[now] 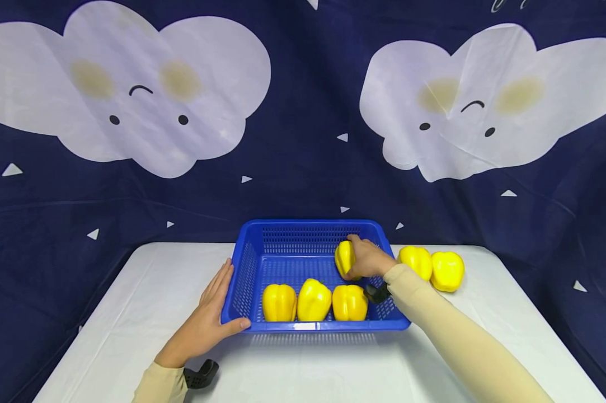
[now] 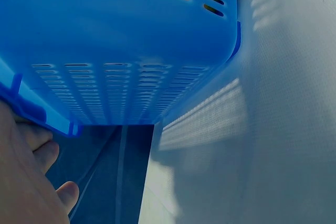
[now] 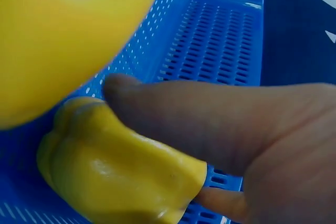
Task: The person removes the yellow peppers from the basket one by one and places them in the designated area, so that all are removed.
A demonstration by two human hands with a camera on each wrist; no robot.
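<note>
Yellow bell pepper [image 1: 344, 257], one, glossy: inside the basket, far right part, held by the right hand [image 1: 365, 257]. Grip: pinched, thumb on one side, fingers on the other; whether the pepper bears on the basket floor, cannot tell.

Blue plastic basket [image 1: 308, 223], one, rectangular, slotted walls and floor: standing on the table. Left hand [image 1: 212, 310] at its near left corner, thumb laid on the rim, fingers extended along the outer left side.

Row of peppers, three, yellow, along the basket's near wall: left pepper [image 1: 280, 303], middle pepper [image 1: 314, 300], right pepper [image 1: 350, 303].

Outside peppers, two, yellow, side by side on the table beyond the basket's right wall: nearer one [image 1: 416, 262], farther one [image 1: 447, 271]. The right sleeve [image 1: 433, 305] partly covers the nearer.

Obstructions: right forearm crossing the basket's right rim, hiding part of that wall; black wrist mount [image 1: 377, 293] just beside the right pepper of the row. Second black mount [image 1: 201, 375] at the left wrist, over the table.

White-covered table [image 1: 146, 302], one. Dark blue cloth backdrop [image 1: 313, 112] behind it, printed with two pale clouds, faces upside down, and small white triangles.
</note>
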